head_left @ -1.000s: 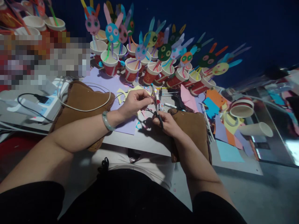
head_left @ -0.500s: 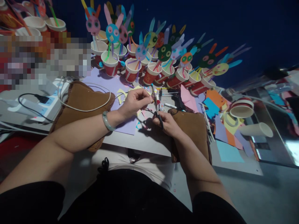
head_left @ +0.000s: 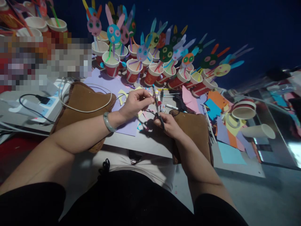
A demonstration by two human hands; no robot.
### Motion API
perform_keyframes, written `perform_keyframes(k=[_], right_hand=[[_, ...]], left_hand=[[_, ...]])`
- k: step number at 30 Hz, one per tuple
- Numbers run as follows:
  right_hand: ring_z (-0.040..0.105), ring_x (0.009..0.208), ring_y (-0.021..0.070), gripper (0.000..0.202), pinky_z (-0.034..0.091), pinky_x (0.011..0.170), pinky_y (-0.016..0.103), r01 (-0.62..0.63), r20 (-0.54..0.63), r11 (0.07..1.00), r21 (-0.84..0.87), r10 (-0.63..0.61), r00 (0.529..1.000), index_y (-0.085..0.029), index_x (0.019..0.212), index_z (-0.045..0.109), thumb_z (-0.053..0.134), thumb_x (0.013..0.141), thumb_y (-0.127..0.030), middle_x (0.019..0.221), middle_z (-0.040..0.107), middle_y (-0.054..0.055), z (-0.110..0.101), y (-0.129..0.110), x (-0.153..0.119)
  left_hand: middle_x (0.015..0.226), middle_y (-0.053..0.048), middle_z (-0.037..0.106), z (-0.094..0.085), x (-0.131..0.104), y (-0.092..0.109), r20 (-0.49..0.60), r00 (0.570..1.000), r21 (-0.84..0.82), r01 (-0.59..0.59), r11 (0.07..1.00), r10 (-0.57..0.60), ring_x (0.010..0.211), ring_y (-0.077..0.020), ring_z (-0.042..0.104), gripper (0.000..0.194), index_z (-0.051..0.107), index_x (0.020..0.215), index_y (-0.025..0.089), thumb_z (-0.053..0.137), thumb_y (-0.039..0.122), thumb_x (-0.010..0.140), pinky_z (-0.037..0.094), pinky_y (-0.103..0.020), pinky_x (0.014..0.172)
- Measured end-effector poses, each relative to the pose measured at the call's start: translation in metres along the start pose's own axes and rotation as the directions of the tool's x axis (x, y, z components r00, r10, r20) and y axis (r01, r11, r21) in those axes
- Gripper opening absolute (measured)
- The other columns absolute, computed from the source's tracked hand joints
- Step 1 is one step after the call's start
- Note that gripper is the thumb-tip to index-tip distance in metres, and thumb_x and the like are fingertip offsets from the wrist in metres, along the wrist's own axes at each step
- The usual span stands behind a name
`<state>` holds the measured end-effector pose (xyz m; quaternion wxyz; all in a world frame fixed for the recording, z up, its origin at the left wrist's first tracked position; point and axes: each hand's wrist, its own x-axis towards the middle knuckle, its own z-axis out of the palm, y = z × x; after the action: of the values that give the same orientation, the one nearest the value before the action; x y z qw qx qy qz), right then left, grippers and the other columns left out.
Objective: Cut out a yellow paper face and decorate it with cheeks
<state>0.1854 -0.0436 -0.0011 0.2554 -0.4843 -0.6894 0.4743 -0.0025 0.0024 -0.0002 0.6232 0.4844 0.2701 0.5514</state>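
My right hand is closed round the dark handles of a pair of scissors, whose blades point up and away from me. Just left of the blades, my left hand is pinched, thumb against fingertips. What it holds is too small to make out. Under my left hand lies a large purple paper sheet with yellow paper scraps on it. Beyond the scissors are a black pen and a white marker.
Red cups with paper rabbit heads stand in rows at the back. Brown cushions lie under both forearms. A power strip with cables is at left; coloured papers and a white roll are at right.
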Motion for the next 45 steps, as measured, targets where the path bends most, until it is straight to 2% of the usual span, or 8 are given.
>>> perform_keyframes(k=[11,14,20,23,26,31,45], right_hand=[[0.036,0.055,0.0091,0.053,0.031,0.053,0.025,0.003,0.025,1.0,0.009,-0.003,1.0,-0.02,0.064,0.047,0.065,0.077,-0.069,0.057,0.042,-0.004,0.0007,-0.0027,0.0002],[0.036,0.055,0.0091,0.054,0.03,0.053,0.025,0.0,0.026,1.0,0.018,-0.001,1.0,-0.02,0.063,0.047,0.066,0.076,-0.069,0.056,0.042,-0.004,0.0007,-0.0025,0.0002],[0.035,0.055,0.0088,0.056,0.031,0.053,0.024,0.003,0.019,1.0,0.011,-0.003,1.0,-0.02,0.062,0.045,0.065,0.076,-0.071,0.056,0.041,-0.005,0.0011,-0.0024,0.0003],[0.035,0.055,0.0088,0.056,0.03,0.053,0.025,0.005,0.017,1.0,0.023,-0.006,1.0,-0.02,0.062,0.046,0.067,0.075,-0.07,0.056,0.041,-0.005,0.0012,-0.0028,0.0003],[0.035,0.054,0.0089,0.055,0.03,0.053,0.025,0.007,0.02,1.0,0.03,-0.008,1.0,-0.02,0.064,0.048,0.067,0.075,-0.07,0.056,0.041,-0.005,0.0012,-0.0028,0.0003],[0.036,0.055,0.0093,0.054,0.03,0.054,0.025,0.007,0.021,1.0,0.028,-0.008,1.0,-0.02,0.064,0.048,0.066,0.075,-0.07,0.057,0.043,-0.004,0.001,-0.0017,0.0001],[0.036,0.057,0.0096,0.054,0.031,0.054,0.025,-0.015,0.019,0.999,0.029,0.014,1.0,-0.02,0.063,0.047,0.068,0.075,-0.069,0.058,0.044,-0.004,0.0007,-0.0008,-0.0007]], left_hand=[[0.051,0.006,0.052,-0.0002,0.0001,0.0032,-0.022,1.0,0.018,-0.007,1.0,0.007,0.044,-0.0039,0.047,0.02,0.058,0.063,0.017,0.074,0.022,0.073,0.035,-0.019,0.044],[0.056,0.004,0.056,-0.0002,0.0005,0.0029,-0.04,0.999,0.018,0.005,1.0,-0.004,0.044,-0.0035,0.047,0.018,0.059,0.065,0.016,0.073,0.023,0.074,0.035,-0.019,0.044],[0.068,0.001,0.063,-0.0017,0.0005,0.0028,-0.047,0.998,0.015,0.038,0.999,-0.037,0.047,-0.0031,0.052,0.026,0.062,0.068,0.016,0.063,0.035,0.085,0.037,-0.019,0.045],[0.067,0.001,0.063,-0.0011,-0.0008,0.0027,-0.019,0.999,0.027,0.043,0.999,-0.043,0.047,-0.0031,0.05,0.029,0.062,0.069,0.015,0.07,0.04,0.081,0.036,-0.019,0.044],[0.058,0.004,0.058,0.0002,-0.0018,0.0017,-0.003,1.0,0.024,0.018,1.0,-0.018,0.045,-0.0032,0.047,0.027,0.06,0.066,0.016,0.078,0.034,0.074,0.035,-0.019,0.044],[0.054,0.005,0.054,0.0011,-0.0015,0.0011,-0.011,1.0,0.015,-0.015,1.0,0.015,0.044,-0.0035,0.046,0.018,0.059,0.063,0.016,0.074,0.021,0.073,0.035,-0.02,0.044],[0.049,0.006,0.051,0.0004,-0.0016,0.0034,-0.013,1.0,0.029,-0.019,0.999,0.019,0.044,-0.0041,0.045,0.02,0.057,0.062,0.017,0.072,0.022,0.074,0.035,-0.02,0.045]])
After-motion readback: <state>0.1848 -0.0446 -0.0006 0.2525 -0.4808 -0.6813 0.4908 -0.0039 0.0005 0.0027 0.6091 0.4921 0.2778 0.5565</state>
